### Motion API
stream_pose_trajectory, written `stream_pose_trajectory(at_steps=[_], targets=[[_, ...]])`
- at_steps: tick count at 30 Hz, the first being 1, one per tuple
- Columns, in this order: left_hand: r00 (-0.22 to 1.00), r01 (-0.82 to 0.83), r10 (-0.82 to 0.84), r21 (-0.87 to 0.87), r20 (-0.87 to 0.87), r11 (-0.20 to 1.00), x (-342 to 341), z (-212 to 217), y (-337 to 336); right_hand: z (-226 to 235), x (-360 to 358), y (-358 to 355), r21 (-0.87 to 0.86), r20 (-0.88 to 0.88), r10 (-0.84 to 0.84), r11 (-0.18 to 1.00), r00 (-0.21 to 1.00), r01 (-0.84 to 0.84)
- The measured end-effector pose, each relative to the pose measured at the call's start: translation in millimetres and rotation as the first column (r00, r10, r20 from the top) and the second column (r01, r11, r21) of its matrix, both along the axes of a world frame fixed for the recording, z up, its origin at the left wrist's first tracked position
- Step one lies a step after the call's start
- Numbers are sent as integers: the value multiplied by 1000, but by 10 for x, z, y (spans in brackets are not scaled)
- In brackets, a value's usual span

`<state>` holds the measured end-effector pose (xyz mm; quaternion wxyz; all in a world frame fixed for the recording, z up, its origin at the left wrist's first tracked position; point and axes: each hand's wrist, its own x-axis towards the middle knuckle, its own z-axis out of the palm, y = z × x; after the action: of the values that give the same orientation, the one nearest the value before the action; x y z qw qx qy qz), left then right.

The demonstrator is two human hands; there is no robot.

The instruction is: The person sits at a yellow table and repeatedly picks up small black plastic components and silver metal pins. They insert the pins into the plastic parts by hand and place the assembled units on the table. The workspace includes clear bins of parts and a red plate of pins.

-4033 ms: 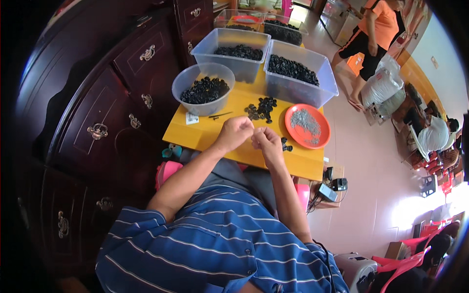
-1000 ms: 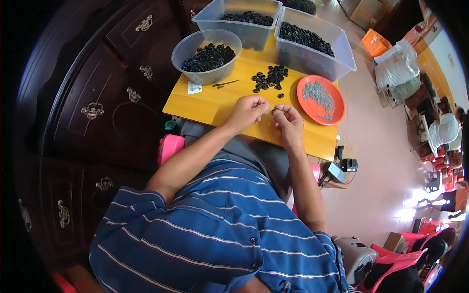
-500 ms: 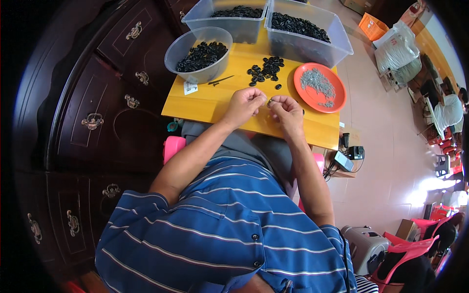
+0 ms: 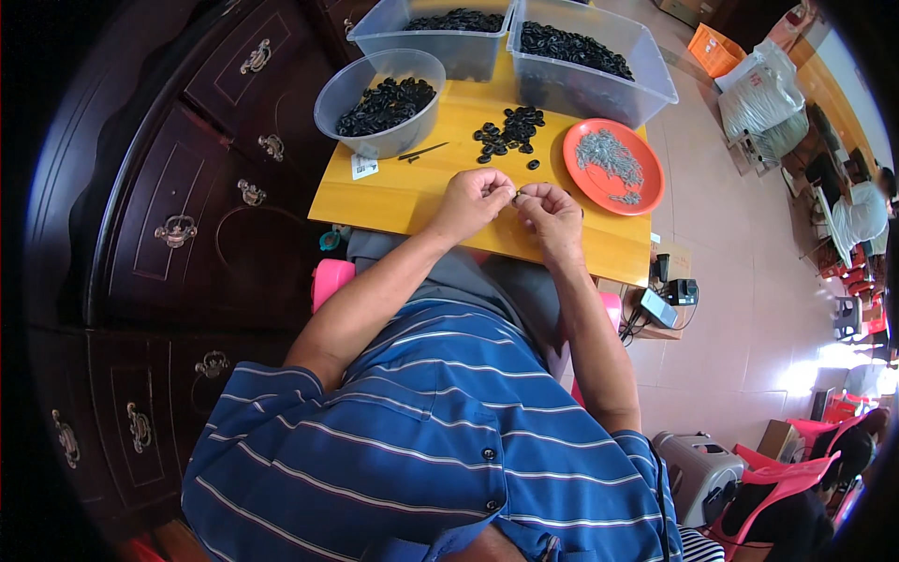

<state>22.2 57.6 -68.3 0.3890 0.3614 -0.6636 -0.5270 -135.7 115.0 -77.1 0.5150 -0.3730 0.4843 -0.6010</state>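
Note:
Over the front part of the yellow table (image 4: 375, 201), my left hand (image 4: 473, 201) and my right hand (image 4: 551, 217) meet, thumb and forefinger pinched on each. A small black piece (image 4: 517, 198) shows at my right fingertips, touching or nearly touching the left ones. What the left pinch holds is too small to make out. Just beyond my hands lies a loose pile of small black oval pieces (image 4: 510, 131), with one piece (image 4: 533, 164) apart from it. To the right, an orange-red plate (image 4: 579, 183) carries a heap of small silvery metal parts (image 4: 611, 159).
A round clear tub (image 4: 379, 143) of black pieces stands at the left. Two rectangular clear bins (image 4: 599, 89) of them line the back. A thin dark tool (image 4: 423, 151) and a white label (image 4: 364, 167) lie near the tub. Dark drawers (image 4: 201, 201) flank the left side.
My fingertips have drawn slightly closer together, the left hand shifting a little to the right around the small piece. The things on the table stay in place.

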Motion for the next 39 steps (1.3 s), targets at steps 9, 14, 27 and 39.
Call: stream_pose_trajectory(at_steps=[9,14,27,39], targets=[[990,58,-38,145,-137,988,-47,189,-10,-1,-35,17,-39,106,-56,997,993,60],[998,-46,54,-169,44,984,-164,-95,-350,30,-98,45,-81,184,-136,985,974,152],[828,24,302,-568,473,823,-584,-124,-586,47,-135,58,-126,244,-168,971,955,203],[828,123,232,-568,511,814,-497,-54,-441,91,-114,65,-96,276,-182,972,944,215]])
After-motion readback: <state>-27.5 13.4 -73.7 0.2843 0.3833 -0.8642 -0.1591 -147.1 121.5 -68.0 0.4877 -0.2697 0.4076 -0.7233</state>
